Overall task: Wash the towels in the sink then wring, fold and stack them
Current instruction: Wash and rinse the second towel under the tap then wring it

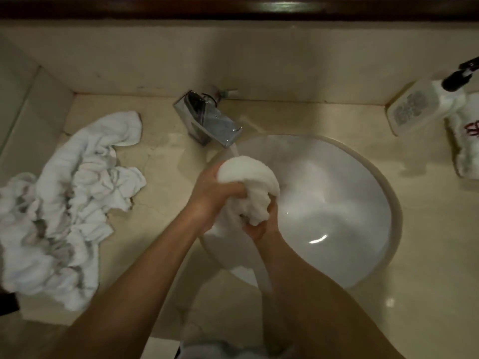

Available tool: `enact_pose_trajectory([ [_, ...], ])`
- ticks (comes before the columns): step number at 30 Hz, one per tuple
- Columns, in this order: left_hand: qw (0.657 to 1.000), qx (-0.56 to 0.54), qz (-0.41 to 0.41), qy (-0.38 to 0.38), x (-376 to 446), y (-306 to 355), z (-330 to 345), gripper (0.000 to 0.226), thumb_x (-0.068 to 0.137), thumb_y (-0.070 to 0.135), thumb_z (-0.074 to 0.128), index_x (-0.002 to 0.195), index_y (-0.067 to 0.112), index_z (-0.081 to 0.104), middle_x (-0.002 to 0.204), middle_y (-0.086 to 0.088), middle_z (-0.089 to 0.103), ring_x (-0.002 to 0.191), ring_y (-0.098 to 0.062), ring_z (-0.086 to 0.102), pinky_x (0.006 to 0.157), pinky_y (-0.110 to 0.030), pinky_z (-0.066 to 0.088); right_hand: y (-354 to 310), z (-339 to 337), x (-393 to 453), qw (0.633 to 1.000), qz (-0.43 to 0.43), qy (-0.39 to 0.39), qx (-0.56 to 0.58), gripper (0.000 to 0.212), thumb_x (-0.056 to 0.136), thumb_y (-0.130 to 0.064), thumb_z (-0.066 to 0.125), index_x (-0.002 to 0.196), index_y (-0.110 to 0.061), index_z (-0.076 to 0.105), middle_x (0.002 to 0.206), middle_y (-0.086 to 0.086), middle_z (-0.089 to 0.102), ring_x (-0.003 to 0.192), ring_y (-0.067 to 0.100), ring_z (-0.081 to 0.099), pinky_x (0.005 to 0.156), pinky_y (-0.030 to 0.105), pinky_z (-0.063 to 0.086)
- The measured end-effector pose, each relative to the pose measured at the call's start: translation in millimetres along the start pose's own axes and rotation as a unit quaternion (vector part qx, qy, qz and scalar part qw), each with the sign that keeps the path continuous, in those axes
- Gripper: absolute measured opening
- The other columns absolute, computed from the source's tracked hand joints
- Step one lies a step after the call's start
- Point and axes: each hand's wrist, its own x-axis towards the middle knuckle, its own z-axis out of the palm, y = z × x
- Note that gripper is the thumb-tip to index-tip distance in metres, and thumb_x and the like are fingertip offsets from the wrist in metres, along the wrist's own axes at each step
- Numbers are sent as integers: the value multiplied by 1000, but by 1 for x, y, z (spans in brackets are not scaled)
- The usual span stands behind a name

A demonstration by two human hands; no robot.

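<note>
A bunched white towel is held over the left side of the round white sink, right under the stream of water running from the chrome faucet. My left hand grips the towel from the left and my right hand squeezes it from below. A wet tail of the towel hangs down between my forearms. A heap of crumpled white towels lies on the beige counter to the left of the sink.
A white soap dispenser with a black pump stands at the back right of the counter, beside a white cloth with red marking. A low beige backsplash runs behind the faucet. A dark object sits at the left edge.
</note>
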Motion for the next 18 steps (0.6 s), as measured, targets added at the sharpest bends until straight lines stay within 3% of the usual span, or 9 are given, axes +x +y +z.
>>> enact_pose_trajectory([
  [4, 980, -198, -18, 10, 3, -13, -11, 51, 63, 2, 64, 114, 3, 65, 107, -19, 71, 97, -34, 69, 84, -41, 56, -17, 10, 15, 996, 30, -54, -56, 43, 97, -42, 45, 93, -11, 74, 86, 10, 74, 76, 24, 72, 69, 33, 59],
  [7, 964, -259, -55, 27, 14, -18, -6, 41, 68, 1, 62, 109, 3, 64, 100, -18, 68, 94, -33, 67, 84, -41, 55, -8, 9, 9, 984, 98, -88, -116, 32, 87, -37, 56, 92, -10, 72, 89, 11, 68, 80, 26, 68, 72, 38, 57],
  [9, 955, -282, -84, 32, 25, -23, -4, 31, 82, 6, 59, 112, 3, 62, 107, -20, 66, 109, -41, 62, 97, -50, 48, -1, 5, 8, 987, 112, -81, -80, 30, 93, -30, 50, 96, -6, 68, 87, 14, 67, 79, 28, 68, 68, 42, 58],
  [10, 958, -274, -79, 26, 31, -28, -4, 35, 82, 11, 61, 116, 2, 61, 115, -21, 64, 116, -44, 58, 103, -54, 44, 2, 1, 8, 990, 112, -71, -57, 31, 98, -27, 44, 96, -4, 65, 83, 15, 67, 75, 28, 69, 63, 41, 59],
  [12, 970, -236, -52, 7, 38, -31, -2, 62, 64, 15, 71, 124, 3, 59, 124, -25, 62, 119, -46, 56, 102, -59, 43, 4, -10, 9, 990, 124, -68, -8, 36, 104, -31, 36, 97, -5, 60, 77, 13, 70, 68, 27, 71, 56, 38, 59],
  [15, 970, -235, -53, -12, 43, -29, 3, 73, 53, 15, 74, 123, -1, 59, 119, -26, 63, 109, -45, 61, 93, -57, 49, -7, -12, 4, 980, 166, -107, 2, 34, 100, -33, 44, 92, -6, 62, 76, 12, 68, 67, 27, 69, 55, 38, 58],
  [16, 967, -247, -62, -13, 45, -26, 4, 70, 53, 14, 72, 119, -4, 59, 112, -26, 64, 103, -44, 63, 88, -54, 51, -12, -12, 4, 975, 178, -131, -18, 36, 99, -35, 45, 95, -5, 64, 83, 14, 68, 74, 29, 68, 62, 45, 58],
  [18, 954, -284, -94, -7, 51, -25, 6, 63, 53, 14, 70, 111, -9, 61, 102, -26, 62, 93, -41, 62, 81, -47, 51, -16, -9, 0, 965, 190, -163, -75, 46, 98, -45, 47, 112, -6, 67, 110, 19, 65, 99, 37, 62, 84, 70, 50],
])
